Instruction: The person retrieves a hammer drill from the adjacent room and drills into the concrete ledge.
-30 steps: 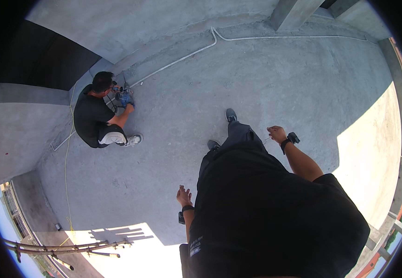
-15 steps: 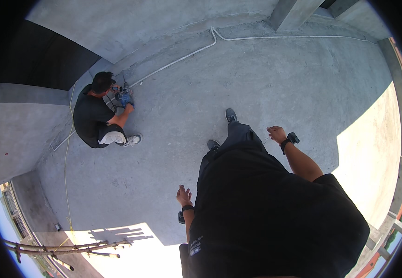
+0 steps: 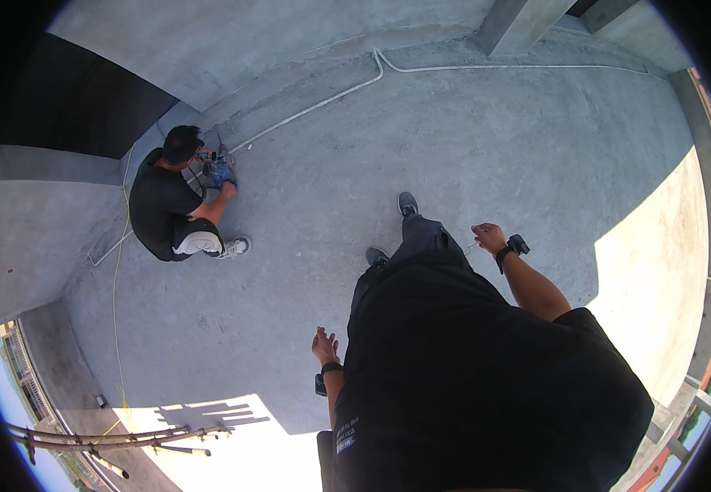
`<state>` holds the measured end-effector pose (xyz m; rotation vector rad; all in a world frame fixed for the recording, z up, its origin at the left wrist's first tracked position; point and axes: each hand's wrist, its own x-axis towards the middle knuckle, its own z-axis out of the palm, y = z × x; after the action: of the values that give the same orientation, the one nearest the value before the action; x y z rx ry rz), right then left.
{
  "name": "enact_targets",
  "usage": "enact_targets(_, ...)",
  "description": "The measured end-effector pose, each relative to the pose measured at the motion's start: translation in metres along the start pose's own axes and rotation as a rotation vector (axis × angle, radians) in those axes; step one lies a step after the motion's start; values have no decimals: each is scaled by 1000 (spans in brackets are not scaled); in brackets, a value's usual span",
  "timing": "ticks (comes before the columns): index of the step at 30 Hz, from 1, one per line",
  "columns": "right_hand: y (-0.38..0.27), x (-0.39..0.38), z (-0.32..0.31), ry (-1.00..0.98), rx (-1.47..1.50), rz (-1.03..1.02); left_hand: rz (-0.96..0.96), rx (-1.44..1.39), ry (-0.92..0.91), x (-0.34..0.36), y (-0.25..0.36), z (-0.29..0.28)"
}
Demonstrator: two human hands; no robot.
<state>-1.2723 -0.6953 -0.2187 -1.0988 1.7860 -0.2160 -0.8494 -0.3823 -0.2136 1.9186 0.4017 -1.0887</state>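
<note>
My left hand [image 3: 325,346] hangs beside my dark trouser leg and shirt, fingers loosely apart and empty, a black device strapped at its wrist. My right hand [image 3: 487,237] is out to my right with fingers pinched on a thin pale object [image 3: 473,245] too small to name; a black device sits on that wrist too. To the front left, a co-worker [image 3: 163,205] in a black T-shirt crouches with both hands at a blue power tool [image 3: 220,174] by a white pipe [image 3: 314,107] on the floor.
The concrete floor [image 3: 306,221] meets walls ahead and left, with a dark opening [image 3: 81,98] and a pillar [image 3: 511,25]. A yellow cord [image 3: 115,295] runs along the left toward several bamboo-like poles [image 3: 101,444] at the lower left. Low parapets [image 3: 704,246] edge both sides; sunlight falls on parts.
</note>
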Motion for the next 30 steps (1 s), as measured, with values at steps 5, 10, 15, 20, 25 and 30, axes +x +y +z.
enact_targets(5, -2, -2, 0, 29, 26, 42, -12, -9, -16, 1, 0, 0)
enact_targets(10, -3, -2, 0, 10, -2, 2, 2, 11, -6, 3, -1, -1)
enact_targets(15, -1, 0, 0, 8, -13, -8, 8, 22, 2, 2, 1, -1)
enact_targets(20, -1, 1, 1, 20, 15, 17, -3, -3, -7, 0, 5, 0)
enact_targets(25, 0, 2, 0, 8, -7, 8, -21, 2, 9, 1, 6, 0)
enact_targets(30, 0, 3, 1, 5, -11, 6, -18, -1, 2, 0, 6, -2)
